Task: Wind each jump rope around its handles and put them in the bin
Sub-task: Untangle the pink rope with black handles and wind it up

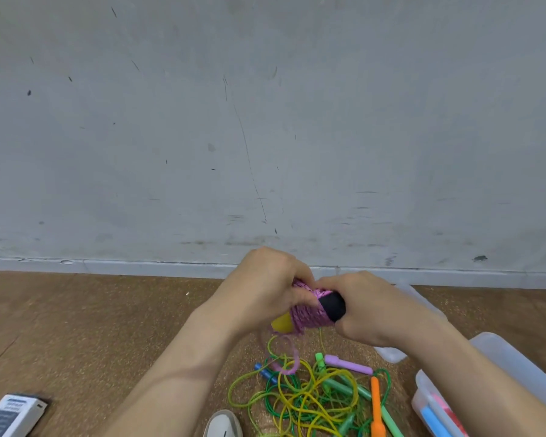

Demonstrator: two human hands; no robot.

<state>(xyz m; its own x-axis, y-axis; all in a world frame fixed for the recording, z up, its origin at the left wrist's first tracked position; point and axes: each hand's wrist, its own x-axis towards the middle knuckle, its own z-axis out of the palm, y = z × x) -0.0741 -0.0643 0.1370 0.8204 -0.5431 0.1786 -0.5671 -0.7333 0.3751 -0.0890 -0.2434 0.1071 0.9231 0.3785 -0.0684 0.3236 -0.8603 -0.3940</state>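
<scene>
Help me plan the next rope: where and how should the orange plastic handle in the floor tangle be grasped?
Grip the orange plastic handle round its slim, straight middle, coming down from above. It lies flat at the right edge of the tangle of yellow and green cords, and its middle looks free of loops, while its near end flares.

My left hand covers most of pink cord wound round handles; only yellow handle tip pokes out below. Half under fingers of my right hand: black foam handle end. Partly behind my right forearm and cut by right edge: clear plastic bin. Cut by bottom-left corner: white printed box, print too blurred to read. Running off bottom edge: white shoe toe, tangle of green and yellow ropes.
</scene>
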